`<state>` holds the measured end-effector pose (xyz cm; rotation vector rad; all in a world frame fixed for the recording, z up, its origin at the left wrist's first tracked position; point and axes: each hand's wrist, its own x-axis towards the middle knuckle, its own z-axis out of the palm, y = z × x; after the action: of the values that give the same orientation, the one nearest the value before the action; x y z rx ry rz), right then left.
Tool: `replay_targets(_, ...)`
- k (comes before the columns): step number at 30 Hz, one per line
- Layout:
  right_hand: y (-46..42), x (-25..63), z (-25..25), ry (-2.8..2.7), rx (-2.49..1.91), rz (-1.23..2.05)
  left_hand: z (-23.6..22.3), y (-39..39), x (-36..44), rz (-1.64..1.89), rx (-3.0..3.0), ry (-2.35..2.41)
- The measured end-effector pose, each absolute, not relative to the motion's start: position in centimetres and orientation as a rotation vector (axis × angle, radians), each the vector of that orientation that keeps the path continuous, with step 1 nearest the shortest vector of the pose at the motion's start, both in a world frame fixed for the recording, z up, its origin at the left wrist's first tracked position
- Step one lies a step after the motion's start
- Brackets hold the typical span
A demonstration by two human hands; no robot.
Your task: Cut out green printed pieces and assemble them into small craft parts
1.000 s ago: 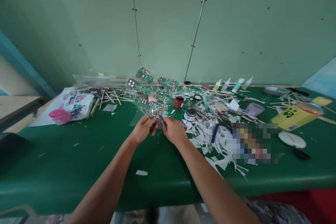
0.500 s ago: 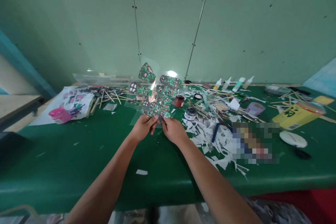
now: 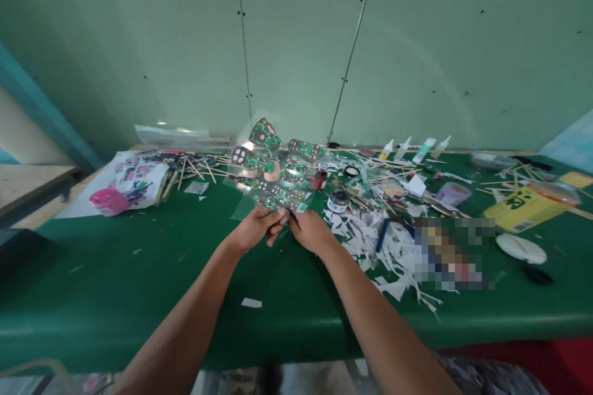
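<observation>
A clear plastic sheet (image 3: 273, 166) printed with green, brown and black patterned shapes is held up over the green table, its surface catching the light. My left hand (image 3: 254, 228) is closed, pinching the sheet's lower edge between thumb and fingers. Right beside it, my right hand (image 3: 312, 231) is closed at the same lower edge, a little to the right. Its fingertips are partly hidden, and a small dark thing shows between the two hands that I cannot make out. Behind the sheet's right side stands a red-brown jar (image 3: 320, 180), partly covered.
White paper scraps (image 3: 361, 234) lie right of my hands, around an open jar (image 3: 340, 200). Further right are a yellow container (image 3: 528, 207) and a white oval object (image 3: 521, 248). Small bottles (image 3: 424, 150) stand along the wall. Leftward, a pink bottle (image 3: 110, 200) rests on printed paper (image 3: 88, 197).
The plastic sheet has tilted slightly and dropped a little, now covering more of the red-brown jar. Both hands stay together at its lower edge. The whole view has shifted slightly.
</observation>
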<state>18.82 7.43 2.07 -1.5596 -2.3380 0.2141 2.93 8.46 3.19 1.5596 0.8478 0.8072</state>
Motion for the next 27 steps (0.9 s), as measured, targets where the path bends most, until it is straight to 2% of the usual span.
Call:
replay_targets(11, 7.3, 18.2, 2.1, -2.243, -1.762, 0.055, 2.5, 8.8, 3.4, 1.065, 1.566, 0.963)
replay_targets(21, 7.2, 18.2, 2.0, -2.284, -1.649, 0.105, 2.0, 9.2, 3.3, 1.049, 1.612, 0.971)
replay_targets(27, 7.0, 17.5, 2.1, -2.249, -1.767, 0.086, 2.0, 9.0, 3.6, 1.060, 1.603, 0.949)
